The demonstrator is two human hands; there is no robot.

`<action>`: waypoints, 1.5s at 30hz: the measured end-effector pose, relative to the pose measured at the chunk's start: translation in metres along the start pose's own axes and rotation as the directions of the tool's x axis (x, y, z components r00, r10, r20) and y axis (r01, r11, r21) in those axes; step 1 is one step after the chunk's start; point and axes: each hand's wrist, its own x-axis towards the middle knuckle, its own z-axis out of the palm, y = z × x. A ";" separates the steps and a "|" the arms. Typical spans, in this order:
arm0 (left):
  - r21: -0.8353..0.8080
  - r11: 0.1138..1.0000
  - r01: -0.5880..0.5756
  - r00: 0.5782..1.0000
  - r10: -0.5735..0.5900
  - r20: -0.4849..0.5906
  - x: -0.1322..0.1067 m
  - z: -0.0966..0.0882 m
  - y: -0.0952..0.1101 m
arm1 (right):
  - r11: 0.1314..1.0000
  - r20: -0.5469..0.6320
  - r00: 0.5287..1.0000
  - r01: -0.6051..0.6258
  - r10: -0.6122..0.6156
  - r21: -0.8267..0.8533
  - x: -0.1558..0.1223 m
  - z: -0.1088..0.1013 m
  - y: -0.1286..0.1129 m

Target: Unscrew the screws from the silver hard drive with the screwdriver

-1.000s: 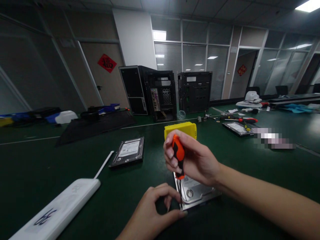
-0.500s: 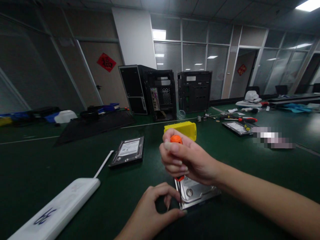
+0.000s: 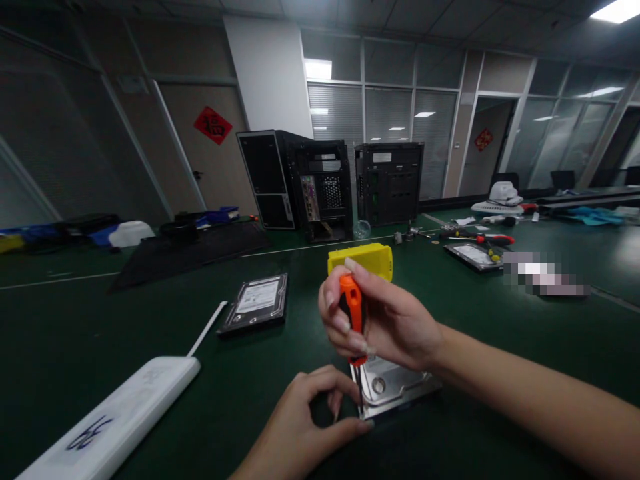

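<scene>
My right hand (image 3: 385,320) is wrapped round the orange and black handle of a screwdriver (image 3: 356,308), held upright with its shaft pointing down. The tip meets the near left corner of a silver hard drive (image 3: 395,383) lying flat on the table; a screw there is too small to make out. With thumb and index finger, my left hand (image 3: 313,417) grips that same corner, close around the screwdriver tip. Part of the drive is hidden behind my right hand. Just beyond stands a yellow plastic bin (image 3: 377,259).
A second hard drive (image 3: 257,300) lies left of my hands, near a white power strip (image 3: 120,413). Computer cases (image 3: 325,193) stand at the back. Another drive (image 3: 473,255) with pliers (image 3: 493,239) lies at the right, beside a pixelated patch.
The fingers of my right hand have shifted on the screwdriver handle, opening a little so that more of it shows. My left hand and the hard drive have stayed in place.
</scene>
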 end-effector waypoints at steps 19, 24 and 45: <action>0.016 0.998 0.067 0.998 -0.067 0.000 -0.002 -0.002 0.004 | 1.000 0.120 0.992 0.025 -0.026 0.008 0.003 -0.003 0.006; 0.019 0.998 0.062 0.998 -0.062 0.015 -0.003 -0.004 0.008 | 1.000 0.092 0.996 0.014 -0.014 0.004 0.001 0.002 0.004; 0.014 1.000 0.022 1.000 -0.022 -0.001 0.000 -0.002 0.003 | 0.983 0.016 0.992 0.123 -0.122 -0.133 0.005 -0.001 0.004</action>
